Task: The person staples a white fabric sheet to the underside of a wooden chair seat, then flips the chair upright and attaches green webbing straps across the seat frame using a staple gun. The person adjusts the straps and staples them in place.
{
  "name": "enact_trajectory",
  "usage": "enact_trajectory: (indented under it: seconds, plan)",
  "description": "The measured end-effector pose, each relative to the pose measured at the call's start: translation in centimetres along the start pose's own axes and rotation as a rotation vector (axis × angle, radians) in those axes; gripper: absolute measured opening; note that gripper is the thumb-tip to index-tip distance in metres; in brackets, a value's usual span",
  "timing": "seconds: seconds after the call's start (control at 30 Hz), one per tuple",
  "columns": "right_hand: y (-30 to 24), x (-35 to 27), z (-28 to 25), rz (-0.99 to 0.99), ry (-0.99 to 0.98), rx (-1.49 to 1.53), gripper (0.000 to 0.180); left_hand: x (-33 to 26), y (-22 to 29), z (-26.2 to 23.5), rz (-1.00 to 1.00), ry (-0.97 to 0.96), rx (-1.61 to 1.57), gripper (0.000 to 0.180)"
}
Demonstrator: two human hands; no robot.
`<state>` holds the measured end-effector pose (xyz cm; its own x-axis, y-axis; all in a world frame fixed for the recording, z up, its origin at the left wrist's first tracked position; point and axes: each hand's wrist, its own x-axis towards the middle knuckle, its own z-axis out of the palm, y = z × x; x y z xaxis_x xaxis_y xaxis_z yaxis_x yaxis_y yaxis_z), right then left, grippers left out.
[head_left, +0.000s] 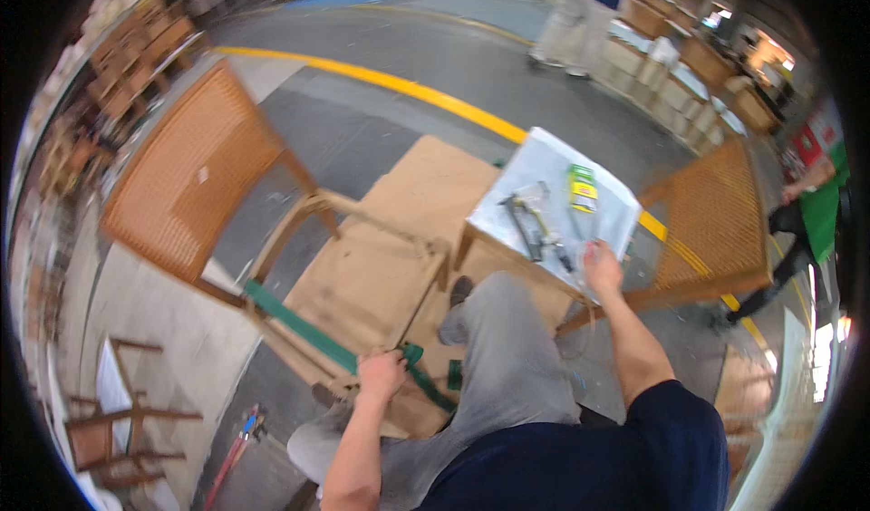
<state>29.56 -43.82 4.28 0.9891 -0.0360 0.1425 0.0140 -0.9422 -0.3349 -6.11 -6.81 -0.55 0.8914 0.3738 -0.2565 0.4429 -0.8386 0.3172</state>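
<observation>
A wooden chair with a cane back (199, 171) and a bare seat frame (399, 230) stands at my left. A green webbing strap (304, 328) runs along its near seat rail. My left hand (379, 375) is closed on the strap where it meets the frame; the strap's loose end trails past the fingers. To the right, my right hand (601, 271) is by the edge of a white-covered seat (562, 162), fingers closed around something small and reddish, too blurred to name. A yellow-green box (583, 188) and several dark hand tools (526, 226) lie on that seat.
A second cane back (711, 216) rises at the right. Brown cardboard (426, 180) covers the floor between the chairs. A green roll (455, 374) lies by my leg, and red-handled pliers (237, 448) at lower left. Two other people stand farther off, near stacked boxes (671, 76).
</observation>
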Motion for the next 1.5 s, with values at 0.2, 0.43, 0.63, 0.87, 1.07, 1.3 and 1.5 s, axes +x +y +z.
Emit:
enact_trajectory:
  seconds: [0.2,0.43,0.63,0.87,1.07,1.3,1.5]
  plan:
    - [1.2,-1.4,4.5,0.024,-0.254,-0.064,0.052,-4.2,-0.9,-0.4,-0.235,-0.042,0.148,0.021]
    - [2.3,1.0,1.4,-0.308,0.102,-0.027,0.047,-9.0,2.7,1.2,-0.168,-0.204,-0.022,0.025]
    - [-11.6,-8.0,1.1,-0.420,-0.517,0.758,0.022,-8.2,7.5,-7.4,-0.296,0.436,-1.098,0.014]
    - [-24.8,-20.4,-2.1,-0.547,-1.664,1.157,0.027,-4.2,8.6,-17.1,-0.166,0.799,-1.708,0.022]
    - [-21.2,-21.6,0.7,-0.691,-1.762,0.729,0.027,-4.8,5.3,-15.7,-0.305,0.627,-1.925,0.011]
    - [-24.8,-17.7,-0.4,-0.476,-1.721,0.973,0.039,-6.0,5.7,-11.9,-0.367,0.695,-1.750,0.012]
    - [-29.5,-15.3,-3.5,-0.560,-1.504,1.191,0.030,-5.1,5.4,-14.2,-0.087,0.481,-1.661,0.060]
